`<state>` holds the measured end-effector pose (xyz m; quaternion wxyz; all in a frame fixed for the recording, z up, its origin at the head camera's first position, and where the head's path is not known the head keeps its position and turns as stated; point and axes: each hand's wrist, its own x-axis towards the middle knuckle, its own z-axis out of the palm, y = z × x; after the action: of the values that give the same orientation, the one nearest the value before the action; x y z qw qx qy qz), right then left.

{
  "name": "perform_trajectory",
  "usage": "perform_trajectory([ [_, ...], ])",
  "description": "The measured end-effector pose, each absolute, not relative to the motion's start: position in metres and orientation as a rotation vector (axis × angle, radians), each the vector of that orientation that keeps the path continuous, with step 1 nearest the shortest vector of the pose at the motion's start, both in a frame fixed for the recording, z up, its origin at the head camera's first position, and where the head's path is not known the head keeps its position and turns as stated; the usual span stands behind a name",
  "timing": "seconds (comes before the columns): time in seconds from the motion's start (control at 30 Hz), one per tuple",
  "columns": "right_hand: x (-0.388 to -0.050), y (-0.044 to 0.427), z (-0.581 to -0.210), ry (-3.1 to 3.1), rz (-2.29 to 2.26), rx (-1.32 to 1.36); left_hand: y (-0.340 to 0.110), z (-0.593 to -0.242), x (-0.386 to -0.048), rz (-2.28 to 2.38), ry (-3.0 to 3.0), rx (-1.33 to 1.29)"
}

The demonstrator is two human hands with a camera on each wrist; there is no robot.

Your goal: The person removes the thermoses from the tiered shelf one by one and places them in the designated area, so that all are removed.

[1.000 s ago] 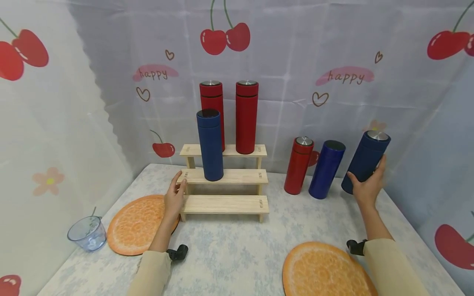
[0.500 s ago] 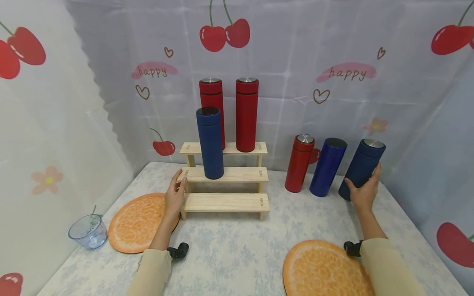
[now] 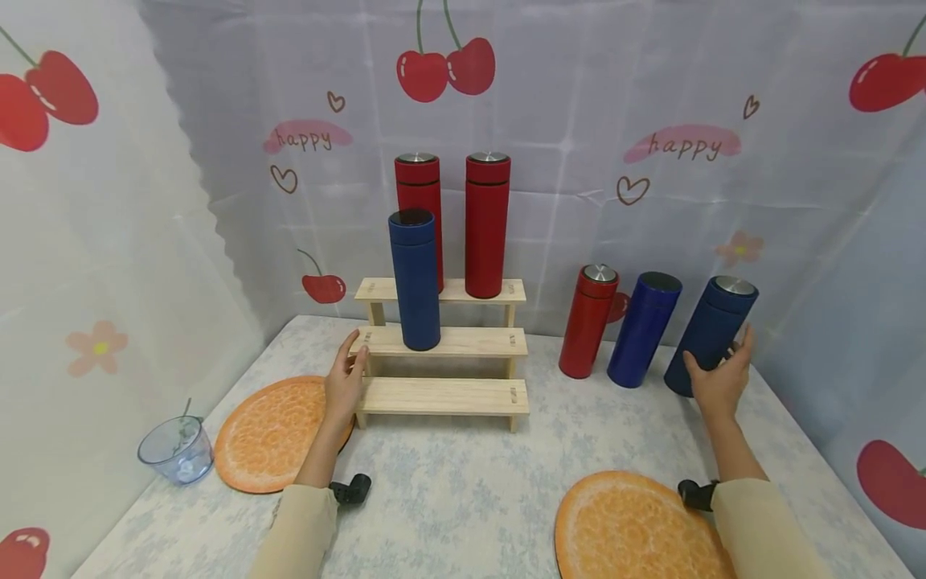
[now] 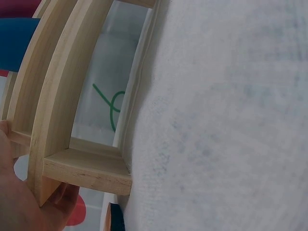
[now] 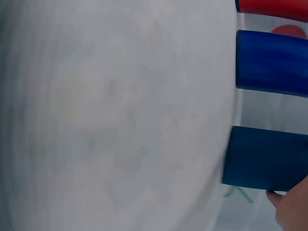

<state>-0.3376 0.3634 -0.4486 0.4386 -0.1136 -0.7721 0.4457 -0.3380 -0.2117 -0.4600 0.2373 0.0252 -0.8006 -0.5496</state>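
Observation:
In the head view my left hand (image 3: 343, 382) holds the left end of a three-step wooden display stand (image 3: 443, 396). The left wrist view shows fingers (image 4: 62, 204) around the stand's end. My right hand (image 3: 722, 386) is around the lower part of a dark blue thermos bottle (image 3: 712, 334), its fingers loosened and partly apart from the side. That bottle stands on the table at the right, beside a bright blue bottle (image 3: 644, 331) and a red bottle (image 3: 588, 323). On the stand's middle step is a blue bottle (image 3: 415, 281); two red bottles (image 3: 488, 229) occupy the top step.
Two round orange-patterned mats lie on the table, one at left (image 3: 271, 434) and one at front right (image 3: 640, 527). A clear bluish glass bowl (image 3: 176, 452) sits at the left edge. A cherry-printed curtain (image 3: 564, 104) hangs close behind the bottles.
The dark blue bottle has come down from a raised position onto the table beside the bright blue one. Since then my right fingers have loosened. My left hand has stayed on the stand.

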Motion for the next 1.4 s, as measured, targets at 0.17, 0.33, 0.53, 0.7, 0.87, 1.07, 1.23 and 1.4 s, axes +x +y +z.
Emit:
perform_trajectory([
  [0.17, -0.330, 0.352, -0.420, -1.746, 1.099, -0.197, -0.212, -0.461, -0.338, -1.486, -2.200, 0.049],
  [0.33, -0.321, 0.320, -0.375, -1.549, 1.059, -0.110, -0.212, -0.460, -0.338, -1.479, -2.204, 0.051],
  [0.53, -0.309, 0.253, -0.322, -1.454, 0.951, 0.125, -0.211, -0.459, -0.338, -1.497, -2.216, 0.075],
  [0.7, -0.301, 0.185, -0.289, -1.464, 0.931, 0.405, -0.212, -0.458, -0.338, -1.505, -2.202, 0.068],
  [0.87, -0.322, 0.130, -0.292, -1.524, 0.941, 0.661, -0.213, -0.460, -0.339, -1.505, -2.205, 0.075],
  [1.07, -0.339, 0.063, -0.306, -1.682, 0.963, 0.860, -0.211, -0.458, -0.338, -1.494, -2.196, 0.069],
  [1.23, -0.352, 0.026, -0.321, -1.864, 1.074, 0.847, -0.210, -0.457, -0.339, -1.475, -2.197, 0.056],
  [1.4, -0.359, 0.003, -0.335, -1.995, 1.127, 0.812, -0.211, -0.457, -0.337, -1.457, -2.198, 0.051],
])
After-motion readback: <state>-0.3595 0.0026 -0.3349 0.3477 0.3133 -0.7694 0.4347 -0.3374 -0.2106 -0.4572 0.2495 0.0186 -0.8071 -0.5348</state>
